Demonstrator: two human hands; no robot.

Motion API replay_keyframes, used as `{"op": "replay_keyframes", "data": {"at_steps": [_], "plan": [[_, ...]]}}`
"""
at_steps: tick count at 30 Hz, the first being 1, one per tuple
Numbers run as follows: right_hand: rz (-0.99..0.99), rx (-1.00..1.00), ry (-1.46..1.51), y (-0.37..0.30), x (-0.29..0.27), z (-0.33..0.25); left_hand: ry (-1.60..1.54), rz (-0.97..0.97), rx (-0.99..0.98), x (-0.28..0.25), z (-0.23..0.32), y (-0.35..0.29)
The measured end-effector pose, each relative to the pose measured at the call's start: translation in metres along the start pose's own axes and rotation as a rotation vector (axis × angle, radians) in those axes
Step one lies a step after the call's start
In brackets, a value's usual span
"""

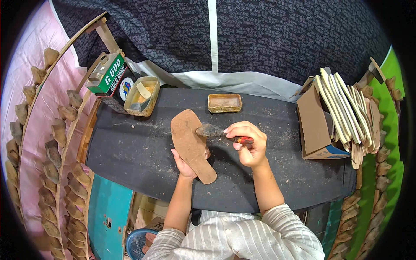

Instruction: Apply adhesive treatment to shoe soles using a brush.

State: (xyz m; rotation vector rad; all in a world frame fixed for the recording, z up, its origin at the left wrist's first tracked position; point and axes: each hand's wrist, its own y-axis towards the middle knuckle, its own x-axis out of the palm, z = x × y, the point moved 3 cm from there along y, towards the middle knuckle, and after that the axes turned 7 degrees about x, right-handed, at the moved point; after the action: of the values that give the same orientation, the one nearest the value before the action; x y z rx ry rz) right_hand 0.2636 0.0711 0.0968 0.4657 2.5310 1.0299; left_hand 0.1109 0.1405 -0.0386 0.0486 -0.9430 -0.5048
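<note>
My left hand (185, 166) grips a brown sandal-shaped sole (186, 134) from its left edge and from beneath, with fingertips showing at its right side. The sole is tilted above the table, its wide end pointing away from me. In my right hand (251, 145) is a brush (211, 131) with a red handle and a dark, caked head. The head touches or hovers just over the sole's right edge; which of the two I cannot tell. Beyond them stands a small rectangular tray (224, 109) with crusted, amber-coloured walls.
The dark cloth-covered table (273, 173) is strewn with crumbs. At the far left are a metal can (106, 82) and a yellowish tub (157, 93) holding a scraper. A cardboard box (308, 125) of upright soles stands right. Racks of shoe lasts (52, 151) flank both sides.
</note>
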Motion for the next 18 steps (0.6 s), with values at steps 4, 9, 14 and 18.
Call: {"op": "replay_keyframes", "data": {"at_steps": [4,9,14,18], "plan": [[0.024,-0.026,-0.022,0.002,0.006,0.000,-0.047,-0.014,0.023,-0.004,-0.001,0.000],[-0.120,-0.057,0.011,0.002,0.000,-0.001,-0.012,0.077,0.016,-0.002,0.000,0.000],[0.000,-0.009,0.038,0.004,-0.010,0.009,-0.038,0.100,0.013,-0.001,-0.001,0.001],[0.254,0.100,0.035,0.010,-0.016,0.036,-0.166,-0.085,-0.005,-0.013,-0.001,0.001]]}}
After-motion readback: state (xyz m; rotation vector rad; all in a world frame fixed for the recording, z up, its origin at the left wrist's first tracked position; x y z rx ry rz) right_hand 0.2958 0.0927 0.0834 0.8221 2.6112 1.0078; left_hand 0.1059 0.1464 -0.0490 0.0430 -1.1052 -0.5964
